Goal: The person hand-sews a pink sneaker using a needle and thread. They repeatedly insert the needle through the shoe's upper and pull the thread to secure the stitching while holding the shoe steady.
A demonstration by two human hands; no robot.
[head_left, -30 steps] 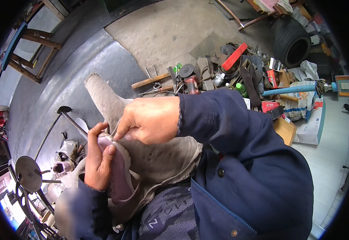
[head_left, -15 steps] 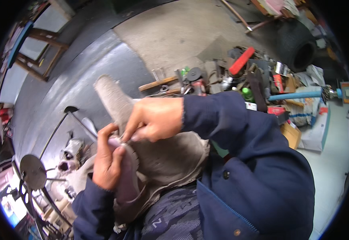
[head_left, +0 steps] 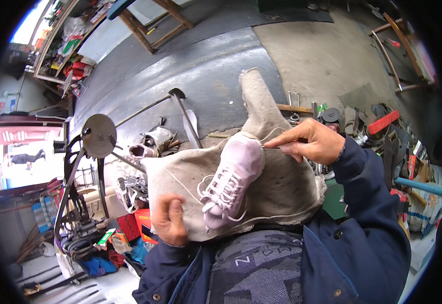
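Note:
A pale pink lace-up sneaker [head_left: 229, 177] lies on a stained grey cloth [head_left: 286, 187] across my lap, its toe pointing away from me. At the toe's right edge, my right hand [head_left: 312, 142] pinches a thin, dark, needle-like tool whose handle is hidden by the fingers. Beside that spot a pale thread [head_left: 273, 133] loops up. My left hand [head_left: 169, 219] is curled closed at the cloth's left side, apart from the shoe; what its fingers hold, if anything, cannot be made out. More thread runs across the cloth between that hand and the laces.
A metal stand with a round plate [head_left: 99, 135] rises on the left. Scattered tools and a red-handled item [head_left: 383, 122] lie at the right, near a blue bar [head_left: 419, 186]. A wooden-legged stool [head_left: 145, 30] stands farther off on the dark floor mat [head_left: 200, 61].
My hands have come apart: the left dropped toward me, the right drew away to the shoe's right. The sneaker, gripped at its edge before, now lies in full view. The view has swung left.

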